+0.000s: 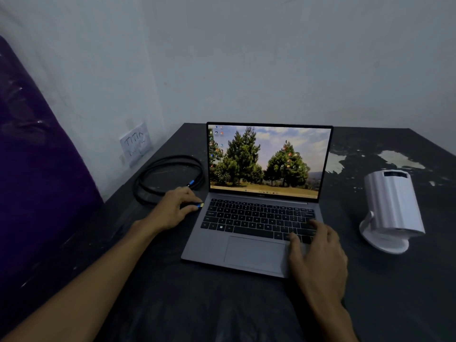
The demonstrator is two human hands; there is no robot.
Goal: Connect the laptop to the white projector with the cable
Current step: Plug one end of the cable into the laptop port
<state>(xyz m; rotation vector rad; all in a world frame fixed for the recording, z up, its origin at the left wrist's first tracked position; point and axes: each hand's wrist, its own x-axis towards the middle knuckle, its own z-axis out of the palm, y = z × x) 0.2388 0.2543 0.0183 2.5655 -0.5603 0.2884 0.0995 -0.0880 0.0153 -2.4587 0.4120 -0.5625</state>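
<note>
One dark table (172,280) is carrying everything. One open laptop (259,218) is sitting centre, its screen lit. One white projector (389,206) is standing to its right, apart, unconnected. One black cable (167,176) is lying coiled on its left. Left hand (172,208) is pinching one blue plug (197,207) beside the laptop's left edge, probably lining it up with a port. Right hand (315,253) is resting open on the keyboard corner, seemingly steadying the laptop.

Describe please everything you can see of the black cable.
The cable is black, thick and round, lying in a loose coil on the dark table, left of the laptop. Both plugs have blue collars. One plug rests free beside the coil. The left hand holds the other, its gold tip pointing at the laptop's left edge, not yet inserted.
</note>
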